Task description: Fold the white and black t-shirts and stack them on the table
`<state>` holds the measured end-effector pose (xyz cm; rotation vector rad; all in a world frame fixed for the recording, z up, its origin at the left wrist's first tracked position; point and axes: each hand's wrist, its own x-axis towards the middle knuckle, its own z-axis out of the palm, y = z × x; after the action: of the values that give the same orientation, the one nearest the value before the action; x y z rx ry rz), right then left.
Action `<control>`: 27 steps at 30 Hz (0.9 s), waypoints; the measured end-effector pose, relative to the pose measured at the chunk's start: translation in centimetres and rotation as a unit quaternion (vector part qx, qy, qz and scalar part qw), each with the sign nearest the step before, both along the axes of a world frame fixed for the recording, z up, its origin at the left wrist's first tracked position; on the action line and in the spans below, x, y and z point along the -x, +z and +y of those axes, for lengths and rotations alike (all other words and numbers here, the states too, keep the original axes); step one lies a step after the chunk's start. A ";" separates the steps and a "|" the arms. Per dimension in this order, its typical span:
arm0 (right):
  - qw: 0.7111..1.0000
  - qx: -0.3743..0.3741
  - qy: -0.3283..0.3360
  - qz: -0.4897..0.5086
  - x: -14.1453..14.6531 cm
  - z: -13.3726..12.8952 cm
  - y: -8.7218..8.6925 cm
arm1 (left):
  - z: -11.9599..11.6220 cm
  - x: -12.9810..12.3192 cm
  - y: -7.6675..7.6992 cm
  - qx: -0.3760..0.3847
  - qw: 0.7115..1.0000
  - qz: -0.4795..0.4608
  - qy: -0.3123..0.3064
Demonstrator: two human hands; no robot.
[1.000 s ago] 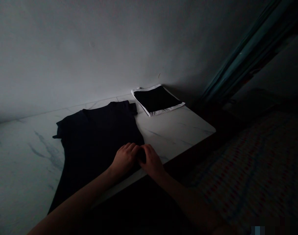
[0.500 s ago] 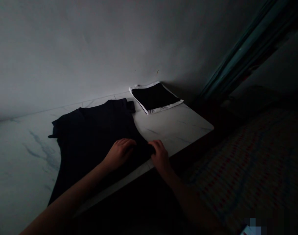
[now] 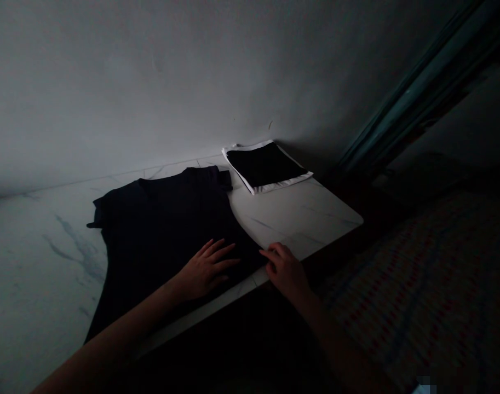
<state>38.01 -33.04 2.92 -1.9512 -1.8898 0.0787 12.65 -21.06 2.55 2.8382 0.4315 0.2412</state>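
A dark T-shirt [image 3: 159, 235] lies flat on a marble-patterned tabletop [image 3: 311, 219], centre left of the frame, its collar toward the wall and its long axis running down toward the person. The left hand [image 3: 204, 271] rests open, palm down, fingers spread on the cloth, seemingly keeping it smooth. The right hand [image 3: 285, 271], fingers loosely curled, sits at the shirt's right edge; the dimness hides whether it pinches cloth. A folded black cloth [image 3: 264, 166] with white edging lies upper middle, just beside the shirt
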 end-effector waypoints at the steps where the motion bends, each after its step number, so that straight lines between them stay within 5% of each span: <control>1: 1.000 0.004 -0.004 -0.011 0.0 -0.2 0.4 | -0.3 0.1 0.1 0.000 1.000 0.004 -0.009; 6: 0.999 -0.026 0.001 -0.028 2.9 1.1 2.9 | -1.7 0.3 0.1 0.007 0.999 0.009 -0.036; 12: 0.971 0.001 0.237 0.001 9.5 8.2 2.0 | -2.3 0.1 -0.6 0.028 0.998 0.001 -0.048; 16: 0.982 0.022 0.181 -0.053 7.6 10.0 -0.5 | -3.0 0.4 0.0 0.058 0.995 0.020 -0.075; 21: 0.989 0.021 0.098 -0.110 2.8 7.4 -1.9 | -4.1 3.0 2.1 0.143 0.983 0.018 -0.114; 24: 0.991 0.006 0.066 -0.117 3.2 7.6 -1.3 | -2.7 5.3 2.5 0.154 0.987 -0.034 -0.018; 27: 0.985 -0.015 0.139 -0.100 7.2 10.0 -0.2 | 0.2 7.2 1.4 0.059 0.972 -0.079 0.213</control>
<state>30.84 -23.09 2.68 -1.7184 -2.2728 -0.0668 5.45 -20.85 3.93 2.5563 0.9825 0.5006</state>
